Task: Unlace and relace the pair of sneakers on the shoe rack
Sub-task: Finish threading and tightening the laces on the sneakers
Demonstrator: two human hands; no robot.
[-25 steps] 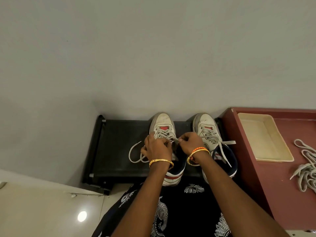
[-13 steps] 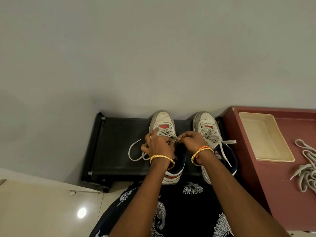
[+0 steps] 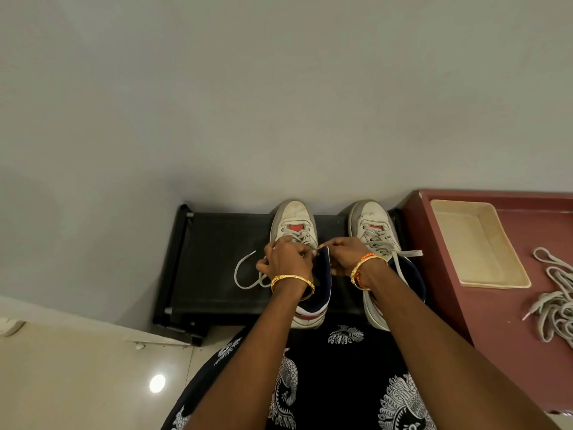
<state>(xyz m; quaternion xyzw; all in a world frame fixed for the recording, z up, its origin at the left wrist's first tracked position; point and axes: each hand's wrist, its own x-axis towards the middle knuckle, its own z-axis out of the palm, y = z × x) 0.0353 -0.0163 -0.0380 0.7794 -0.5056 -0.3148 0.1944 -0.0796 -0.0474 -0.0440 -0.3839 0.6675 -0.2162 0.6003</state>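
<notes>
Two white sneakers stand toes to the wall on a black shoe rack [image 3: 217,243]. The left sneaker [image 3: 294,218] is laced over its lower eyelets; its grey lace [image 3: 245,271] loops out to the left on the rack. My left hand [image 3: 285,259] is over its tongue, fingers curled round the lace. My right hand [image 3: 344,252] pinches the lace at the sneaker's navy collar, fingertips meeting the left hand's. The right sneaker [image 3: 372,221] is laced, with one lace end [image 3: 409,252] trailing right.
A maroon table [image 3: 440,290] stands right of the rack, bearing a cream tray [image 3: 496,282] and a pile of loose grey laces [image 3: 555,302]. A grey wall lies right behind the shoes. Glossy floor tiles [image 3: 77,367] are at lower left.
Both hands have edged slightly toward the toe of the left sneaker, still working its lace. The loop on the rack has barely shifted.
</notes>
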